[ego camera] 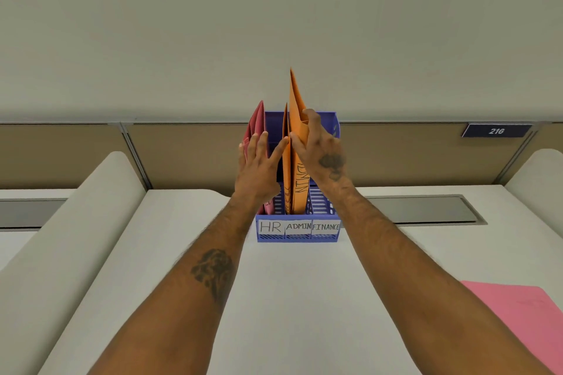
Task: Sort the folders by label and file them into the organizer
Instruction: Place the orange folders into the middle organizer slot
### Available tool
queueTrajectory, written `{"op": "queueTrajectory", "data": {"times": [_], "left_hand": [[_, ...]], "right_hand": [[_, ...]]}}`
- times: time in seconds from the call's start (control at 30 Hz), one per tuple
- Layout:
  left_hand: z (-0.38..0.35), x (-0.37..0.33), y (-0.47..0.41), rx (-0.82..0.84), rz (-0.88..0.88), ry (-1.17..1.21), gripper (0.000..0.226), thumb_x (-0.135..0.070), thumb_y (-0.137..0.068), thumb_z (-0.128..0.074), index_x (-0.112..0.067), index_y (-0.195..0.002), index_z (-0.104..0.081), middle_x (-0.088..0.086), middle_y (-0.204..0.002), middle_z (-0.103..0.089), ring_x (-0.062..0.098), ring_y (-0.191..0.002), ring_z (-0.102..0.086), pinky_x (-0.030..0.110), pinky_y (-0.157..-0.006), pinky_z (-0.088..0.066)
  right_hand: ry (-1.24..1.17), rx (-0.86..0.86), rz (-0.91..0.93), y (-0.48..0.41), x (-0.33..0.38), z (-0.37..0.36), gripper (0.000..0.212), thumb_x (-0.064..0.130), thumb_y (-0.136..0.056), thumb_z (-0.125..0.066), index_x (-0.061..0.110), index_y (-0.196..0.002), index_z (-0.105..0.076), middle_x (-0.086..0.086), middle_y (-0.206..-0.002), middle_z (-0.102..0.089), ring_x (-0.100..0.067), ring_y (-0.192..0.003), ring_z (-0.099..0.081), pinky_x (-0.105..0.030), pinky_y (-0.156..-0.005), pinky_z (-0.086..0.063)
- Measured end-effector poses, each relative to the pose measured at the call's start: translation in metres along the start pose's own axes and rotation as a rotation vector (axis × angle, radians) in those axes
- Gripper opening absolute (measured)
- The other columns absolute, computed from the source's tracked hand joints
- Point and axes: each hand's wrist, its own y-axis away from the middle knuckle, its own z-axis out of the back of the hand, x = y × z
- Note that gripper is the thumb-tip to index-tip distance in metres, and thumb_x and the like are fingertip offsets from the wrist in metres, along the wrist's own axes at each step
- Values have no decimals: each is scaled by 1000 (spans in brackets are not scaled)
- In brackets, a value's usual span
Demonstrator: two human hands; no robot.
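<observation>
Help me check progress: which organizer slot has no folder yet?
The FINANCE slot, rightmost in the blue organizer. HR holds pink folders; ADMIN holds orange folders.

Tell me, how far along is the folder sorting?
Partway. Red folders already stand in the HR slot of the blue organizer, with one orange folder in ADMIN. The right hand is lowering another orange folder into ADMIN while the left hand steadies. A pink folder waits on the desk.
</observation>
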Motion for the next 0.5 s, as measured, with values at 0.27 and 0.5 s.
{"op": "queueTrajectory", "data": {"times": [0.27, 0.5], "left_hand": [[1, 0, 1, -9, 6, -8, 112, -31, -77, -78, -36, -155, 2, 13, -164, 2, 33, -151, 11, 53, -118, 7], [-1, -1, 2, -13, 11, -5, 113, -30, -76, -78, -37, -155, 3, 13, -164, 0, 33, -151, 9, 53, -118, 5]], "right_hand": [[-4, 223, -174, 19, -4, -12, 55, 44, -99, -47, 12, -142, -35, -11, -112, -68, -29, -86, -72, -40, -72, -60], [72, 334, -267, 29, -9, -22, 56, 51, -100, -38, 15, -142, -31, -10, -111, -68, -28, -91, -71, -40, -74, -59]]}}
